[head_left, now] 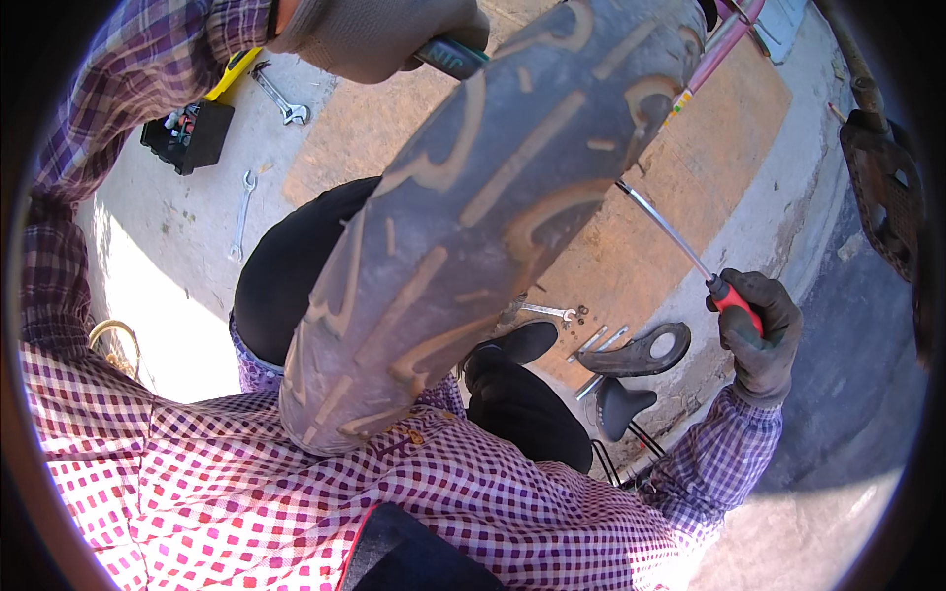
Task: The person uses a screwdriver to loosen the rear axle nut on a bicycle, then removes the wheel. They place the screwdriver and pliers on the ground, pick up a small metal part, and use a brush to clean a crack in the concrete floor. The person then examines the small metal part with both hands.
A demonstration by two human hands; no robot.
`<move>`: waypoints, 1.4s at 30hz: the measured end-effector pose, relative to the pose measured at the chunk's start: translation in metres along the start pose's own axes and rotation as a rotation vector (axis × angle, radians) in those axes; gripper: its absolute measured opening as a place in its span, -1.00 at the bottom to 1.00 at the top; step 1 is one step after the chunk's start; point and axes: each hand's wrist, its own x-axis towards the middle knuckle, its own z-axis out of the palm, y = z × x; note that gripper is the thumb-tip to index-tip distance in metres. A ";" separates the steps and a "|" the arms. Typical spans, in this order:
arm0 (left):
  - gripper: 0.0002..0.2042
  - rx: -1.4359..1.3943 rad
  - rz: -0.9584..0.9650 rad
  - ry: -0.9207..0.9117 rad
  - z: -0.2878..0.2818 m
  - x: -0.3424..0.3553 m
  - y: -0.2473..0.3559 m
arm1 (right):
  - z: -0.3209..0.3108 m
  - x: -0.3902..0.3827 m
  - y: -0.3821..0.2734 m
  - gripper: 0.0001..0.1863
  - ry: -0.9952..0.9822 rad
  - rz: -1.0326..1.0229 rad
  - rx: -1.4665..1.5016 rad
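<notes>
A large mud-marked tyre [473, 217] slants across the middle, over my lap. My gloved left hand [365, 34] is closed on a dark handle [451, 57] at the top, just beside the tyre. My gloved right hand [754, 325] grips a screwdriver's red and black handle [734, 300]. The screwdriver's shaft [668, 231] points up and left toward the tyre's right edge, its tip by that edge; I cannot tell whether they touch. A pink tube [717, 57] shows behind the tyre at the upper right.
A toolbox [187, 138] and two wrenches [281, 98], [243, 217] lie on the left. A small wrench [552, 310], a black curved part [645, 350] and a saddle [621, 404] lie below the board [739, 128]. A dark rusty object [877, 177] stands at far right.
</notes>
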 end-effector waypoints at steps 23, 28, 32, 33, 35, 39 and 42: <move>-0.59 -0.291 0.006 -0.195 -0.031 -0.028 0.008 | -0.070 -0.037 -0.048 -0.55 -0.099 0.064 -0.062; -0.57 -0.262 0.038 -0.136 -0.028 -0.062 0.005 | -0.060 -0.045 -0.053 -0.53 -0.101 0.068 -0.047; -0.55 -0.203 0.096 -0.035 -0.016 -0.084 0.007 | -0.041 -0.043 -0.043 -0.52 -0.098 0.113 0.025; -0.54 -0.178 0.109 -0.002 -0.014 -0.087 0.009 | -0.036 -0.042 -0.039 -0.52 -0.098 0.112 0.037; -0.53 -0.133 0.115 0.074 -0.008 -0.090 0.018 | -0.028 -0.039 -0.030 -0.52 -0.102 0.122 0.055; -0.56 -0.126 0.029 0.256 0.001 -0.083 0.045 | -0.017 -0.036 -0.012 -0.53 -0.118 0.144 0.052; -0.48 0.079 -0.108 0.329 0.006 -0.075 0.070 | -0.021 -0.036 -0.006 -0.54 -0.119 0.162 0.013</move>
